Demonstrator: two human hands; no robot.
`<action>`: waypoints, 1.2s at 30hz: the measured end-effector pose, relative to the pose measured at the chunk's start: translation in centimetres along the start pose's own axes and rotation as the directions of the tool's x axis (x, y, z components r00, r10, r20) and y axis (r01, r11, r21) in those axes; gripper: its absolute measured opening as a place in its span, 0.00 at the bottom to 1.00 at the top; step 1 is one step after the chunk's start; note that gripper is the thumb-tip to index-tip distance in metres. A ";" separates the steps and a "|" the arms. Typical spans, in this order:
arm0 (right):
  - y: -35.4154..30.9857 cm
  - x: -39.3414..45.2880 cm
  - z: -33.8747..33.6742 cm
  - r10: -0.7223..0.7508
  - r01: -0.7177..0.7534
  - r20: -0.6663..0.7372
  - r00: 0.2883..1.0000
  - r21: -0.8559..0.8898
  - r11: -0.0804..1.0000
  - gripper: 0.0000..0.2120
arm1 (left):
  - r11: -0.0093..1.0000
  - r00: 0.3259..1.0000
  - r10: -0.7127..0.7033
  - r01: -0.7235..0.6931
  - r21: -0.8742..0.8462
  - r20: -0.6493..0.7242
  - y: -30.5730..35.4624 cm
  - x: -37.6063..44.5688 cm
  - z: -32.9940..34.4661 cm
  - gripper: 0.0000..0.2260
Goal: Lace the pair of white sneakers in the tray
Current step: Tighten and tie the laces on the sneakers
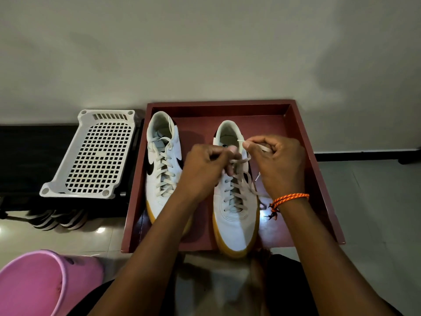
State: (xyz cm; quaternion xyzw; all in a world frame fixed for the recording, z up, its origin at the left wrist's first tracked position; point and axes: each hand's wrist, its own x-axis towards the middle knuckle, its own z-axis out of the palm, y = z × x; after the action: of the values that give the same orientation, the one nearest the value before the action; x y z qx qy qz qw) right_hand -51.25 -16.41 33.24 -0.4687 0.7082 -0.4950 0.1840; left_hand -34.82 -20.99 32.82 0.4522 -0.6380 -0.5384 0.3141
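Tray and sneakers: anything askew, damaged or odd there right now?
Nothing damaged. The right sneaker pokes its toe over the tray front edge, while the left sneaker sits fully inside. Both hands, left hand and right hand, pinch its lace.

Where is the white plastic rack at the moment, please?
The rack is at left in the head view, on a dark bench, just left of the red tray.
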 end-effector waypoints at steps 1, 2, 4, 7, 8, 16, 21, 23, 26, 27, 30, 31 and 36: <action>0.0 0.0 0.1 -0.007 0.007 -0.012 1.000 -0.035 0.999 0.03 | 1.000 0.997 -0.014 0.015 0.018 -0.072 -0.2 0.1 -0.3 0.14; -0.1 -0.1 0.2 -0.017 0.017 -0.010 1.000 -0.054 0.998 0.03 | 0.998 0.990 -0.026 0.032 0.047 -0.140 -0.5 0.2 -0.5 0.14; 0.1 -0.2 0.4 -0.063 0.069 0.054 0.997 -0.121 0.990 0.03 | 0.989 0.967 -0.033 0.069 0.134 -0.252 -1.0 0.3 -0.8 0.15; 0.3 -0.6 1.0 -0.125 0.168 0.144 0.982 -0.344 0.924 0.04 | 0.953 0.947 -0.045 0.136 0.270 -0.317 -1.6 0.3 -1.2 0.14; 0.2 -0.7 1.1 -0.144 0.192 0.146 0.979 -0.408 0.892 0.04 | 0.939 0.945 -0.053 0.157 0.305 -0.321 -1.8 0.2 -1.2 0.13; 0.3 -1.0 2.1 -0.106 0.193 0.199 0.974 -0.488 0.852 0.03 | 0.937 0.961 -0.126 0.197 0.288 -0.248 -1.6 -0.1 -1.1 0.11; 0.5 -1.0 2.8 0.115 -0.038 0.221 0.969 -0.324 0.945 0.08 | 0.950 0.962 -0.137 0.195 0.245 -0.236 -1.5 0.0 -1.2 0.09; 0.2 -1.0 2.8 0.201 -0.146 0.238 0.950 -0.229 0.962 0.13 | 0.950 0.964 -0.145 0.198 0.240 -0.222 -1.4 0.0 -1.2 0.08; 0.1 -1.0 2.9 0.233 -0.202 0.248 0.940 -0.145 0.969 0.18 | 0.945 0.968 -0.127 0.184 0.270 -0.215 -1.3 -0.1 -1.2 0.06; 0.1 -1.0 2.9 0.230 -0.201 0.252 0.940 -0.133 0.970 0.18 | 0.943 0.970 -0.112 0.173 0.286 -0.217 -1.3 -0.1 -1.1 0.05; -0.1 -1.1 2.6 0.197 -0.157 0.268 0.943 -0.164 0.974 0.17 | 0.932 0.973 -0.077 0.148 0.332 -0.217 -1.4 0.0 -1.2 0.02; -0.2 -1.1 2.4 0.182 -0.130 0.267 0.946 -0.200 0.971 0.14 | 0.927 0.974 -0.067 0.140 0.348 -0.214 -1.4 -0.1 -1.2 0.02; -0.5 -1.5 2.6 0.060 0.057 0.242 0.968 -0.451 0.891 0.07 | 0.906 0.976 -0.009 0.100 0.412 -0.217 -1.4 -0.2 -0.6 0.03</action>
State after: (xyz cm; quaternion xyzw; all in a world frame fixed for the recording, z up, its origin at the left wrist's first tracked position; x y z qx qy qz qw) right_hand -48.35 -16.57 32.22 -0.5566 0.7757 -0.2526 0.1571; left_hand -33.82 -21.04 31.59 0.5812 -0.6891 -0.3462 0.2599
